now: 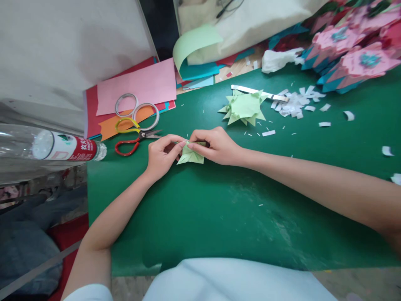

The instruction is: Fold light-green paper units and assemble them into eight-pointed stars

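Note:
A small folded piece of light green paper is held just above the green table, between both hands. My left hand pinches its upper left edge with thumb and forefinger. From the other side, my right hand grips its top edge, also between thumb and fingers. The fingers hide part of the paper's upper edge. Farther back to the right lies a light green paper piece with pointed tips all round. Scissors with one yellow and one red handle lie left of my left hand.
Two tape rolls rest on pink, red and orange paper. A plastic bottle is at the left edge. White paper scraps lie beside a metallic strip. Pink and blue paper flowers stand at the back right.

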The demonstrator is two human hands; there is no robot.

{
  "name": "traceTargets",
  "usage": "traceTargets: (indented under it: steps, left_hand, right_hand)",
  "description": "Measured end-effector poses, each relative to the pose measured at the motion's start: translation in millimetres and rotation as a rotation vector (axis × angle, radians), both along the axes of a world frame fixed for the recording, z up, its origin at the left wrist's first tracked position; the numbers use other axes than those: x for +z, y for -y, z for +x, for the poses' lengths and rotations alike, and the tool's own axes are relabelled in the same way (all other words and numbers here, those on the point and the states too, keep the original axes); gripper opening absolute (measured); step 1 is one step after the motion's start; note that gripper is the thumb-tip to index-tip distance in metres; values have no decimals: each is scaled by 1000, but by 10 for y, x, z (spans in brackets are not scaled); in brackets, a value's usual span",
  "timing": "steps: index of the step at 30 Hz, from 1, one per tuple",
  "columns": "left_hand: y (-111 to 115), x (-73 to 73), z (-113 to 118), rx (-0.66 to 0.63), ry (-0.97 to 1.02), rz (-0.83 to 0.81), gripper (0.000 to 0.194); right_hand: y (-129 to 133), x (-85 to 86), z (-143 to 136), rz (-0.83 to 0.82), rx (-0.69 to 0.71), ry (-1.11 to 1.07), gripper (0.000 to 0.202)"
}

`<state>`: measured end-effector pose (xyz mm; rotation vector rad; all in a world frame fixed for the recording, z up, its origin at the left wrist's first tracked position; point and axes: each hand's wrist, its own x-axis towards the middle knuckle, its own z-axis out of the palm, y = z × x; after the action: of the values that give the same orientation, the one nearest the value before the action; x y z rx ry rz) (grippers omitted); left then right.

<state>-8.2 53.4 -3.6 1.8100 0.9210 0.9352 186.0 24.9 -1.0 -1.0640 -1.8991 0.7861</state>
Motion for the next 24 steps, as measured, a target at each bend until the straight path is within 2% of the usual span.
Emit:
traceTargets:
  steps: [8,17,24]
  left_hand:
    - [1,-19,-29,3,-2,-124,19]
    - [-18,1,-11,-78,-20,-108,20]
    - [-16,-3,6,-57,-13,-140,20]
  right_hand:
    - [-2,24,5,-24,22,-7,20]
    - [-7,8,9,-68,6,-13,24]
    - [-26,-36,14,-59,2,25,23]
